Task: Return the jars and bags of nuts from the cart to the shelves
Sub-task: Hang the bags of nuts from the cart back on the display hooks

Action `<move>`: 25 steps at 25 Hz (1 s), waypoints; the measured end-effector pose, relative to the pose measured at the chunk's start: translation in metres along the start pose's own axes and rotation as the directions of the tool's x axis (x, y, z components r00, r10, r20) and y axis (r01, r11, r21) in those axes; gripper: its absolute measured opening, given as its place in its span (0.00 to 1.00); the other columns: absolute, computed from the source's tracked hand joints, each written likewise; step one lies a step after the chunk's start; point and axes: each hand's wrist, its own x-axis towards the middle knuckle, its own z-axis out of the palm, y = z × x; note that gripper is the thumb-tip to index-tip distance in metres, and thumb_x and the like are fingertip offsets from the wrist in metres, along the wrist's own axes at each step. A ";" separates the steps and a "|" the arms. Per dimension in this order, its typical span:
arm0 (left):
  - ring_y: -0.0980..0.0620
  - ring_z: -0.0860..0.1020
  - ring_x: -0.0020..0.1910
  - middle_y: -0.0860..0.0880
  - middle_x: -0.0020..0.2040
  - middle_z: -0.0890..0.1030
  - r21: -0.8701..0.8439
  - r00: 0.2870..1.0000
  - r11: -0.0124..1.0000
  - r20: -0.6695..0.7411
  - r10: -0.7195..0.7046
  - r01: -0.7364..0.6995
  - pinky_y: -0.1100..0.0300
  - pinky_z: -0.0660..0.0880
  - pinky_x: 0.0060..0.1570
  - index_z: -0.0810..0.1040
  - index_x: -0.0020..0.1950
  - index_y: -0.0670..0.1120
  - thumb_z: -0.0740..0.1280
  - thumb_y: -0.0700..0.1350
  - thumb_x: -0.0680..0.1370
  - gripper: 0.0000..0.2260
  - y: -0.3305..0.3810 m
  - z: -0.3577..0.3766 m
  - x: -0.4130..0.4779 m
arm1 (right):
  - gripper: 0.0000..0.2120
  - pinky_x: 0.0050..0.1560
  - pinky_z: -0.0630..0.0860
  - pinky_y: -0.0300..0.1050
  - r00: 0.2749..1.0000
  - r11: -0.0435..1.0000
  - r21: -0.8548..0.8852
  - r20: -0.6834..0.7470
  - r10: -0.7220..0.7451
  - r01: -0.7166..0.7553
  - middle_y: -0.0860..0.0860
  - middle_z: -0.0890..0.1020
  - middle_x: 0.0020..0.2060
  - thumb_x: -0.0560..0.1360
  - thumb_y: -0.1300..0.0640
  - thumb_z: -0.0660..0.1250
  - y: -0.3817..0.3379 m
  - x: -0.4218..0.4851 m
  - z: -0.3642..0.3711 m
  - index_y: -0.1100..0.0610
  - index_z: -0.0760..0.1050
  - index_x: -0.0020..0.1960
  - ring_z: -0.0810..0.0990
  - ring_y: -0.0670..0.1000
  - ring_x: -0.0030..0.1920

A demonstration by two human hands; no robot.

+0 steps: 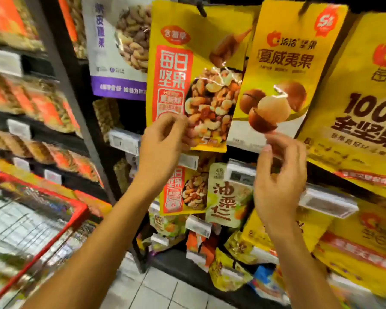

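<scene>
Your mixed-nut bag point(187, 74) hangs just left of the macadamia bag point(283, 70); the cart point(76, 206) stands lower left, before the shelves point(31, 121).

One head-worn camera is facing forward, very near a hanging glossy yellow mixed-nut bag point(187, 74). A red-rimmed wire cart point(71, 202) is showing at its lower left.

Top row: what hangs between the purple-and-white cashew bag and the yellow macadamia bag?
The head view shows the yellow mixed-nut bag there, between the cashew bag and the macadamia bag; the left hand pinches its lower part.
</scene>
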 end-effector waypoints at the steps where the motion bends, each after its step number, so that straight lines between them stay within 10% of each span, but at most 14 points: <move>1: 0.56 0.78 0.30 0.52 0.31 0.80 -0.007 0.998 0.998 0.005 -0.060 0.060 0.68 0.74 0.32 0.77 0.39 0.45 0.59 0.40 0.81 0.12 -0.006 -0.020 -0.025 | 0.14 0.50 0.67 0.25 0.994 0.998 0.065 0.109 -0.012 0.005 0.51 0.74 0.49 0.78 0.55 0.57 -0.015 -0.025 0.009 0.63 0.75 0.54 0.72 0.36 0.47; 4: 0.59 0.76 0.26 0.52 0.27 0.80 -0.010 0.962 0.968 -0.106 -0.252 0.252 0.69 0.73 0.29 0.77 0.37 0.45 0.59 0.39 0.81 0.14 -0.024 -0.092 -0.111 | 0.10 0.45 0.71 0.30 0.876 0.978 0.169 0.481 0.030 -0.126 0.48 0.78 0.41 0.79 0.58 0.58 -0.053 -0.107 0.038 0.60 0.77 0.49 0.76 0.42 0.43; 8: 0.60 0.74 0.25 0.52 0.26 0.79 -0.028 0.797 0.874 -0.397 -0.455 0.485 0.68 0.73 0.31 0.77 0.35 0.45 0.59 0.40 0.80 0.15 -0.029 -0.213 -0.239 | 0.11 0.40 0.77 0.47 0.545 0.807 0.165 0.810 0.218 -0.568 0.43 0.81 0.31 0.80 0.57 0.57 -0.115 -0.225 0.088 0.53 0.75 0.43 0.80 0.53 0.35; 12: 0.59 0.73 0.24 0.52 0.22 0.77 -0.053 0.591 0.822 -0.668 -0.452 0.568 0.67 0.70 0.30 0.75 0.36 0.44 0.58 0.39 0.80 0.14 -0.010 -0.338 -0.341 | 0.15 0.35 0.75 0.31 0.249 0.638 0.125 0.962 0.109 -0.760 0.44 0.82 0.29 0.80 0.61 0.54 -0.199 -0.341 0.138 0.55 0.75 0.40 0.80 0.40 0.32; 21: 0.58 0.75 0.24 0.52 0.26 0.79 -0.318 0.170 0.722 -0.841 -0.514 0.614 0.66 0.73 0.30 0.76 0.39 0.44 0.59 0.38 0.79 0.11 -0.025 -0.521 -0.415 | 0.16 0.33 0.73 0.31 -0.155 0.713 -0.058 0.985 -0.072 -0.699 0.49 0.79 0.30 0.81 0.62 0.55 -0.295 -0.450 0.283 0.55 0.74 0.38 0.77 0.40 0.28; 25: 0.53 0.77 0.30 0.49 0.32 0.80 -0.455 0.009 0.607 -0.795 -0.606 0.652 0.63 0.73 0.32 0.77 0.41 0.44 0.59 0.41 0.80 0.11 -0.080 -0.592 -0.418 | 0.13 0.41 0.76 0.47 -0.357 0.863 -0.035 0.918 -0.171 -0.504 0.50 0.80 0.35 0.81 0.58 0.56 -0.299 -0.498 0.380 0.52 0.76 0.41 0.78 0.49 0.34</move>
